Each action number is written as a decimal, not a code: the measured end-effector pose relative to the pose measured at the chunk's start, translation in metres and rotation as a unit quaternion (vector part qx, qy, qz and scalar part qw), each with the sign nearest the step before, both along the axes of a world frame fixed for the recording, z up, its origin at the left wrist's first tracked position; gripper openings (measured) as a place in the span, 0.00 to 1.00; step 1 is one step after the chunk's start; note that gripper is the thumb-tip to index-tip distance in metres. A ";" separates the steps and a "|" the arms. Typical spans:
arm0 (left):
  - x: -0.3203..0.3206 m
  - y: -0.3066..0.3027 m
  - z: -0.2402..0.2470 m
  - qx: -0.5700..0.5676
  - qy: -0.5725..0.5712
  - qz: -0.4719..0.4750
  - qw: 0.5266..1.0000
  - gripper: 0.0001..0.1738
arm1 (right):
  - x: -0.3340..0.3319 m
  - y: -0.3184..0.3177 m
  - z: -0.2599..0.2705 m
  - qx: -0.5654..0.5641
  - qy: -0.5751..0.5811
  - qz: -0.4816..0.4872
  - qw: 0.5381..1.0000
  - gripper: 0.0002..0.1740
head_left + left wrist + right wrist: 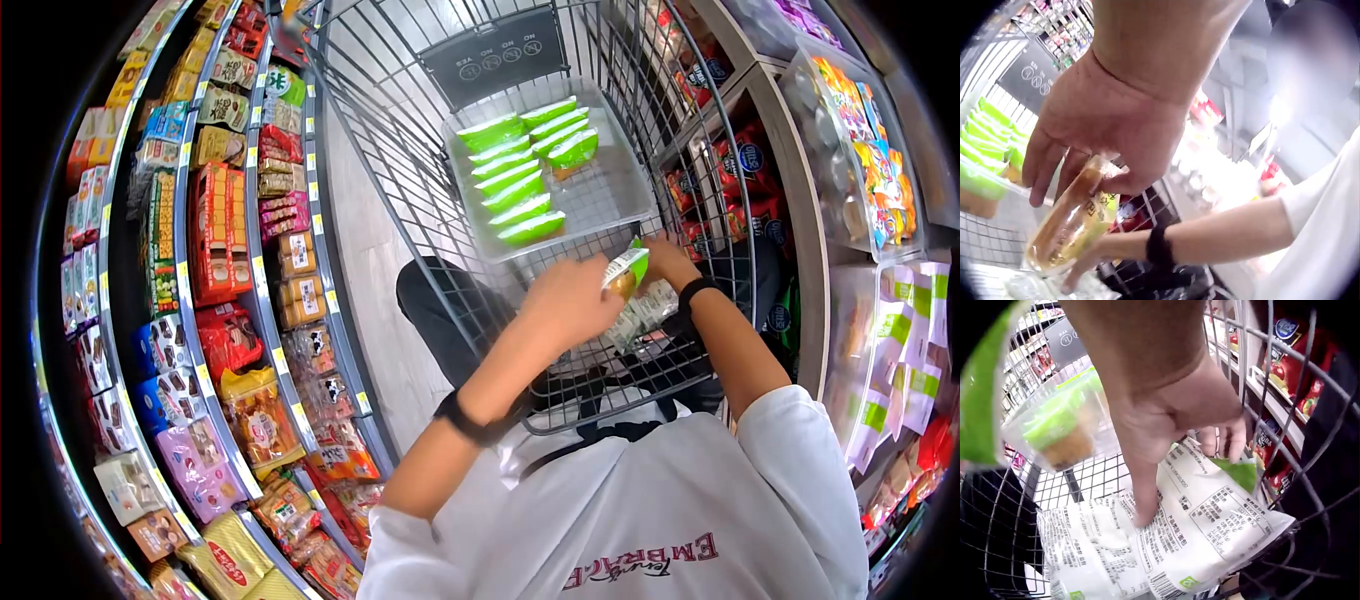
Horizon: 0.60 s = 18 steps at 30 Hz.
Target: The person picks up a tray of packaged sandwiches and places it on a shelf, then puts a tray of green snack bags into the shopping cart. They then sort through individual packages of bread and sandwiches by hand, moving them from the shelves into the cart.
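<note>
My left hand pinches a wrapped bread packet between thumb and fingers; its clear side shows brown bread. Close by, my right hand has its thumb laid on a white printed packet back, with fingers curled at the packet's upper edge. Another white packet lies beside that one, low in the cart. Ahead, green-and-white packets stand in two rows in a translucent bin.
Cart wires surround both forearms. Snack shelves run along the left. On the right are red bags on a shelf, a clear bin of colourful packs and hanging pale packs. Pale floor shows left of the cart.
</note>
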State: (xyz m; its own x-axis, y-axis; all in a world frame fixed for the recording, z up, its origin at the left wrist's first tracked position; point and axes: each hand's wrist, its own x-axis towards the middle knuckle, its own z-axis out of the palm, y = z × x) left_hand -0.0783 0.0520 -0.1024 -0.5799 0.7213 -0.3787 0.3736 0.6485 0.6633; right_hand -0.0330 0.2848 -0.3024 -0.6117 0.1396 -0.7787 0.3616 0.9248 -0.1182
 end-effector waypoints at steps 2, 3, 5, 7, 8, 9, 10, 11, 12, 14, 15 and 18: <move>0.004 -0.025 0.040 0.103 -0.078 0.056 0.990 0.17 | 0.001 0.003 -0.003 0.026 0.031 0.034 0.999 0.63; 0.010 -0.041 0.042 0.105 -0.081 0.055 0.990 0.17 | 0.001 0.008 -0.028 0.001 0.030 0.048 0.998 0.64; 0.025 -0.067 0.044 0.217 -0.268 0.174 0.922 0.22 | 0.001 0.015 -0.041 -0.040 0.033 0.051 0.997 0.66; 0.040 -0.086 0.036 0.310 -0.358 0.247 0.845 0.24 | -0.001 0.012 -0.017 -0.057 0.040 0.041 0.997 0.66; 0.046 -0.096 0.027 0.395 -0.435 0.317 0.744 0.26 | 0.002 0.008 -0.010 -0.040 0.051 0.046 0.997 0.64; 0.047 -0.102 0.019 0.423 -0.484 0.351 0.681 0.28 | 0.003 0.005 -0.003 -0.024 0.061 0.052 0.997 0.62; 0.053 -0.104 0.014 0.426 -0.482 0.353 0.680 0.28 | 0.002 0.003 0.005 -0.023 0.061 0.056 0.996 0.62; 0.057 -0.096 0.020 0.425 -0.478 0.408 0.652 0.28 | 0.002 0.000 0.013 -0.026 0.060 0.065 0.996 0.59; 0.060 -0.091 0.023 0.421 -0.474 0.461 0.621 0.28 | 0.002 -0.003 0.020 -0.029 0.057 0.072 0.995 0.55; 0.062 -0.091 0.006 0.403 -0.472 0.473 0.625 0.27 | -0.001 -0.007 0.033 -0.034 0.045 0.082 0.995 0.48; 0.062 -0.091 -0.002 0.400 -0.469 0.473 0.630 0.27 | -0.002 -0.010 0.045 -0.035 0.058 0.118 0.991 0.50; 0.061 -0.082 -0.004 0.394 -0.434 0.474 0.657 0.27 | -0.007 -0.019 0.097 -0.032 0.105 0.189 0.976 0.51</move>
State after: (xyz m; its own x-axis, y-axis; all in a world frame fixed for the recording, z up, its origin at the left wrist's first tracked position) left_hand -0.0172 -0.0300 -0.1067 -0.7219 0.3628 -0.5893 -0.6918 -0.3557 0.6284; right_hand -0.0397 0.2654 -0.2054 -0.7573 -0.1710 -0.6303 -0.0419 0.9759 -0.2144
